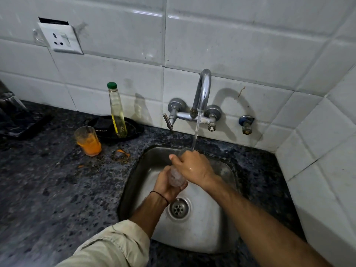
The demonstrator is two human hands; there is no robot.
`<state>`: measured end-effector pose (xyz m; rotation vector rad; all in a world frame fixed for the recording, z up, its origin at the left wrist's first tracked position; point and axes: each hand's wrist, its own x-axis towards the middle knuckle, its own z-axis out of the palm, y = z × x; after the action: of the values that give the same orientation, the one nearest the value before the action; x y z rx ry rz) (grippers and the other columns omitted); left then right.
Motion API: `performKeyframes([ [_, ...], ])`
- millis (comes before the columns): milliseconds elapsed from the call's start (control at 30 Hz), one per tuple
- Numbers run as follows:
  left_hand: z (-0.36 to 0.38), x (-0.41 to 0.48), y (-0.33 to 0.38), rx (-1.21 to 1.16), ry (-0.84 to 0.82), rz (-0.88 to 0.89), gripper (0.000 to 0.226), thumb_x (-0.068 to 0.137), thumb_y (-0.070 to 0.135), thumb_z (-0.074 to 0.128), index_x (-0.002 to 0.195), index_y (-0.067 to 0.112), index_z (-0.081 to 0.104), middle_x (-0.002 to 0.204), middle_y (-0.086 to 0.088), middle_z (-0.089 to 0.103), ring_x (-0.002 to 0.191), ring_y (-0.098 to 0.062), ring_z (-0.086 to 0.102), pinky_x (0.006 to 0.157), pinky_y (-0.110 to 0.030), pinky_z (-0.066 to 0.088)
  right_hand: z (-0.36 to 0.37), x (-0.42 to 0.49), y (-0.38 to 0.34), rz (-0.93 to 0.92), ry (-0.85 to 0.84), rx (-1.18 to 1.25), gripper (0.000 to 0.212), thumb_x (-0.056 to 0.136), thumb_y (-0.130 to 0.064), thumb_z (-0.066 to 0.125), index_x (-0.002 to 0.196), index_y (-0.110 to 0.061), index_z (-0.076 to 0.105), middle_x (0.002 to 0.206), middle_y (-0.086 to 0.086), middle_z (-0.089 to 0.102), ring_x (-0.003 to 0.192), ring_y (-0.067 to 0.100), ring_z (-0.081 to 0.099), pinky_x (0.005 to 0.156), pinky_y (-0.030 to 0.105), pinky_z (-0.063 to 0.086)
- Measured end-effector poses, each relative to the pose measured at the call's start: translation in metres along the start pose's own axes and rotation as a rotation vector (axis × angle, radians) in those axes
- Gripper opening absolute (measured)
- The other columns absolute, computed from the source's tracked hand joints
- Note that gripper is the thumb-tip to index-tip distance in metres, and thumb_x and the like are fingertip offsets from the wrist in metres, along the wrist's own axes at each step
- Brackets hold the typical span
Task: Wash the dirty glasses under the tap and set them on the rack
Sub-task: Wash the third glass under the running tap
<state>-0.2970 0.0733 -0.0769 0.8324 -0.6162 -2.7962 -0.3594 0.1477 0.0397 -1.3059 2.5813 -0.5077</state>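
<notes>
Over the steel sink I hold a clear glass, tilted with its mouth toward the tap. My left hand grips its base from below. My right hand covers its upper end, fingers at the rim. Water runs from the chrome tap in a thin stream onto my right hand and the glass. A second glass, smeared with orange residue, stands upright on the counter to the left of the sink. A dark rack with a clear glass on it sits at the far left edge.
A green-capped bottle of yellow liquid stands on a black dish behind the orange glass. Orange scraps lie on the speckled dark counter. A wall socket is at the upper left. Tiled walls close in behind and to the right.
</notes>
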Motion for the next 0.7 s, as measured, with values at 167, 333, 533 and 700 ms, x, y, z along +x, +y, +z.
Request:
performKeyframes([
  [167, 0.000, -0.007, 0.012, 0.034, -0.022, -0.023, 0.031, 0.089, 0.032, 0.044, 0.092, 0.006, 0.060, 0.077, -0.014, 0.058, 0.061, -0.026, 0.057, 0.046, -0.027, 0.042, -0.014, 0.001, 0.003, -0.163, -0.170, -0.015, 0.052, 0.102, -0.050, 0.042, 0.060, -0.021, 0.050, 0.064, 0.002, 0.055, 0.057, 0.014, 0.051, 0.056, 0.030, 0.040],
  [333, 0.009, -0.013, 0.015, 0.046, 0.098, -0.175, 0.014, 0.086, 0.018, 0.051, 0.087, 0.007, 0.059, 0.069, -0.012, 0.065, 0.070, -0.024, 0.061, 0.059, -0.031, 0.056, -0.015, -0.002, 0.005, -0.424, -0.206, -0.293, 0.052, 0.101, -0.043, 0.046, 0.055, -0.019, 0.048, 0.052, -0.003, 0.038, 0.046, 0.010, 0.032, 0.063, 0.030, 0.024],
  [533, 0.005, -0.008, 0.016, -0.091, 0.085, 0.013, 0.046, 0.096, 0.032, 0.038, 0.130, 0.005, 0.055, 0.127, -0.021, 0.057, 0.113, -0.031, 0.056, 0.107, -0.046, 0.039, 0.005, 0.008, 0.003, 0.124, -0.048, 0.315, 0.050, 0.095, -0.045, 0.060, 0.054, -0.018, 0.050, 0.056, -0.003, 0.052, 0.052, 0.011, 0.048, 0.054, 0.027, 0.035],
  [700, 0.000, -0.020, 0.025, -0.003, -0.033, -0.208, 0.031, 0.086, 0.029, 0.052, 0.100, 0.004, 0.063, 0.087, -0.014, 0.055, 0.064, -0.025, 0.063, 0.047, -0.025, 0.054, -0.024, 0.009, 0.006, -0.268, -0.386, -0.045, 0.022, 0.093, -0.039, 0.064, 0.085, -0.023, 0.076, 0.080, -0.009, 0.070, 0.074, 0.005, 0.062, 0.075, 0.025, 0.048],
])
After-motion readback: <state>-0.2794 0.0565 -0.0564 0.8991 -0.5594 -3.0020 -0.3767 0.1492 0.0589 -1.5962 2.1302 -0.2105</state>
